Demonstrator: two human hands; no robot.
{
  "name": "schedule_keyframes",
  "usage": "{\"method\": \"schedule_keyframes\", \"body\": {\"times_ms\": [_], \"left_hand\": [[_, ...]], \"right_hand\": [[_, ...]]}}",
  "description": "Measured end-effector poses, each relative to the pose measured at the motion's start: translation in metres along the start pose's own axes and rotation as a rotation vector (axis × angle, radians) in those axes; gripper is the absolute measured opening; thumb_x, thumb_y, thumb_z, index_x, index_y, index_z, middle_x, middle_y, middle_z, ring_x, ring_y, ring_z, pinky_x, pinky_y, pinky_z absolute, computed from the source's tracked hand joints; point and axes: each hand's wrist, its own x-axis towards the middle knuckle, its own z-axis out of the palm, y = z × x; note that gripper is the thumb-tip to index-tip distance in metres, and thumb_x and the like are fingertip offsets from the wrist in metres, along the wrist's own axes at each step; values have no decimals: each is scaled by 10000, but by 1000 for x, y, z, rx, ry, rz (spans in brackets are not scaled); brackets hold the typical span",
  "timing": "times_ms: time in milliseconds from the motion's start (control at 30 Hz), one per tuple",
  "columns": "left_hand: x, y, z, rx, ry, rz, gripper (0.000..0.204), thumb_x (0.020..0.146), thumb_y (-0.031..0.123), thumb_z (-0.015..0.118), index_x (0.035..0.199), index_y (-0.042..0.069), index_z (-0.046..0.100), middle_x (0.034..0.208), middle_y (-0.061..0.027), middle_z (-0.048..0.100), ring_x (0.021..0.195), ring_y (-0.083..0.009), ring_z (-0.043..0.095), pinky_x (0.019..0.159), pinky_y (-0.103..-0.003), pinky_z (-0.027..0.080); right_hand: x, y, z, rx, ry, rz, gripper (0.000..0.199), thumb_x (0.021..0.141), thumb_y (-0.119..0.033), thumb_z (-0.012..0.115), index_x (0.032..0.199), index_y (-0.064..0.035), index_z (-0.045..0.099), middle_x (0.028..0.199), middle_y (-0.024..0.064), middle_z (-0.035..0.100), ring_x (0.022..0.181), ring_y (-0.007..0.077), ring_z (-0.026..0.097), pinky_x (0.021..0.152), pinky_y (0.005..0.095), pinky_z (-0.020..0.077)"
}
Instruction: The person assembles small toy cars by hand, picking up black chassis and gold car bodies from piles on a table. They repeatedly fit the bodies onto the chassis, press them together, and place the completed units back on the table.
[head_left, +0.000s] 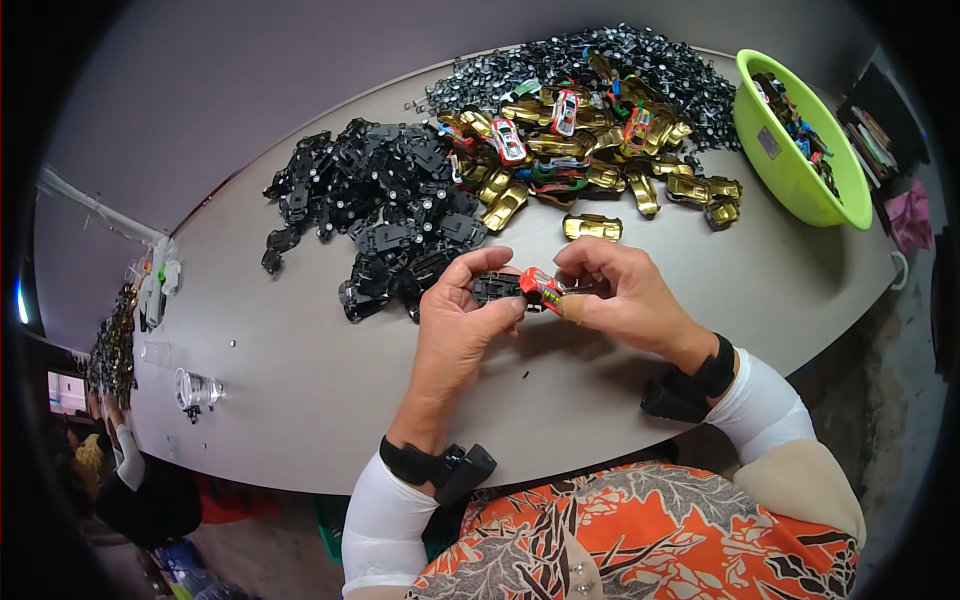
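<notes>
evidently, left hand (458,312) pinches black base (494,288), right hand (632,295) red car (541,288), both likely light, stiff, best held by edges.

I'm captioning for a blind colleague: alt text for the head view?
A left hand holds a black toy-car chassis, the right hand a red toy-car body, above a grey table. Beyond lie piles of black chassis, mostly gold car bodies and small dark parts; a lime-green basin is at right.
</notes>
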Motion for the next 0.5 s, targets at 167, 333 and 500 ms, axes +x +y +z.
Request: {"method": "schedule_keyframes", "body": {"times_ms": [167, 333, 500], "left_hand": [[0, 1, 1, -70, -11, -37, 397, 738, -53, 647, 1113, -45, 516, 894, -78, 604, 696, -116, 603, 578, -226, 524], [-2, 1, 4, -80, 55, 95, 302, 768, -44, 635, 1051, -40, 531, 945, -112, 599, 777, -146, 630, 657, -269, 557], [-2, -5, 5, -233, -2, 3, 252, 829, 2, 590, 1065, -35, 510, 996, -122, 590, 892, -177, 618, 770, -331, 558]], "right_hand": [[1, 8, -4, 119, -61, 44, 246, 755, -57, 652, 973, 1, 552, 800, -13, 539, 654, 22, 467, 539, 191, 390], [1, -7, -5, 256, 4, 155, 260, 763, -59, 653, 995, -13, 547, 816, -9, 542, 631, 17, 487, 456, 178, 362], [0, -5, -1, 283, -45, 163, 251, 772, -66, 645, 998, -11, 552, 838, -3, 558, 656, 17, 486, 528, 178, 394]]}}
